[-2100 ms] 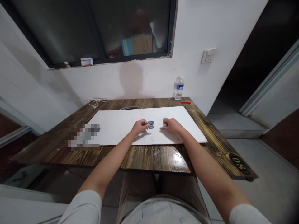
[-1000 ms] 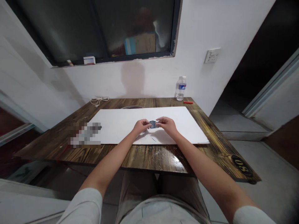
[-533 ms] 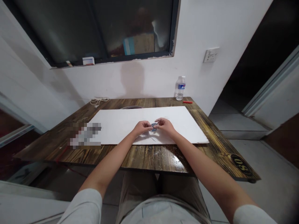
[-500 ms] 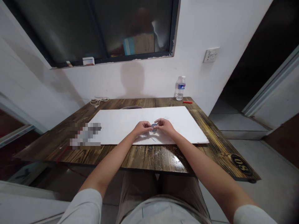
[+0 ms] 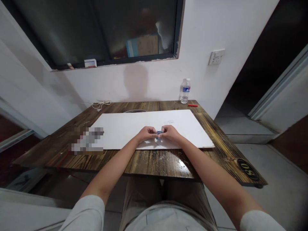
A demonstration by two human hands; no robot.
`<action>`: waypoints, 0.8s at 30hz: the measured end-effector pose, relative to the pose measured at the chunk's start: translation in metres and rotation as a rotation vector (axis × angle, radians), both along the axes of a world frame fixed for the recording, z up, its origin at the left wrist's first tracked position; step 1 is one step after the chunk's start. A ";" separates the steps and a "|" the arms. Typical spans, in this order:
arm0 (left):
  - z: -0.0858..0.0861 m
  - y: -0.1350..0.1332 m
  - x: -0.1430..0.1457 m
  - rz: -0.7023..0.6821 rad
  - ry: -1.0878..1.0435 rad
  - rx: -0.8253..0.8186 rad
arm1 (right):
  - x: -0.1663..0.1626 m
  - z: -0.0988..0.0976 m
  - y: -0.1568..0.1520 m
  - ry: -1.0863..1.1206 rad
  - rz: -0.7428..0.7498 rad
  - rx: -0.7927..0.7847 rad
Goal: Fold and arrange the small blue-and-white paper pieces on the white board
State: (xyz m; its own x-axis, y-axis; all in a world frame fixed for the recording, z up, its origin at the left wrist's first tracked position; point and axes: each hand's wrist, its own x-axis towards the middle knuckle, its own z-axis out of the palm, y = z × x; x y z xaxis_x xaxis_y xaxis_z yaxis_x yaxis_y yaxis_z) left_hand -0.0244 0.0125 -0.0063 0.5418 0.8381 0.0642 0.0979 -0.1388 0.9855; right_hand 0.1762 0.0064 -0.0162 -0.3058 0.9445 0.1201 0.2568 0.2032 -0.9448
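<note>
Between my two hands is a small blue-and-white rectangular piece point(image 5: 159, 135), too small to tell its kind. My left hand point(image 5: 146, 133) pinches its left side with thumb and fingertips. From the right, my right hand point(image 5: 169, 132) grips the other side, fingers curled in. Both hands are held over the near part of a white board point(image 5: 125, 128) lying on the wooden table. Fingertips cover parts of the piece.
A water bottle point(image 5: 185, 91) and a red pen-like stick point(image 5: 192, 105) are at the table's back right. A coiled white cable point(image 5: 101, 104) lies back left. Blurred-out items point(image 5: 88, 141) cover the board's left end. The wooden table point(image 5: 166, 163) ends just before my lap.
My right hand's fingers have curled in closer, and the piece sits slightly lower and turned between my fingertips. My left hand has barely moved.
</note>
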 end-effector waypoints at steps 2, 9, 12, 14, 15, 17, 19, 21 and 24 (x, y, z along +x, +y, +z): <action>-0.001 0.000 0.000 0.000 0.005 0.010 | -0.001 -0.001 0.000 0.004 0.003 0.013; -0.002 0.005 0.001 0.186 -0.009 0.143 | -0.001 -0.002 0.009 0.118 -0.039 0.101; -0.001 0.007 0.001 0.286 -0.035 0.165 | 0.008 0.000 0.013 -0.027 -0.236 0.230; -0.001 0.008 0.000 0.350 -0.060 0.166 | 0.017 0.000 0.014 -0.242 -0.357 0.318; -0.001 0.009 0.000 0.375 -0.074 0.161 | 0.020 -0.001 0.014 -0.364 -0.398 0.355; -0.002 0.010 0.000 0.408 -0.090 0.151 | 0.027 -0.004 0.014 -0.595 -0.440 0.394; -0.003 0.011 -0.001 0.421 -0.084 0.141 | 0.031 -0.009 0.013 -0.774 -0.443 0.376; -0.003 0.011 -0.001 0.427 -0.068 0.133 | 0.032 -0.014 0.013 -0.884 -0.403 0.322; -0.002 0.010 -0.001 0.430 -0.058 0.127 | 0.034 -0.014 0.013 -0.944 -0.320 0.261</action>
State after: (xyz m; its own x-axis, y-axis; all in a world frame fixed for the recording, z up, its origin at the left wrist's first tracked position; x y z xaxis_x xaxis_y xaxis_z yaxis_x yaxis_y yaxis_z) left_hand -0.0249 0.0222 -0.0083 0.1388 0.9698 0.2008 0.1179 -0.2175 0.9689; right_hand 0.2102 0.0193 -0.0303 -0.1206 0.9772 0.1750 0.9498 0.1648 -0.2658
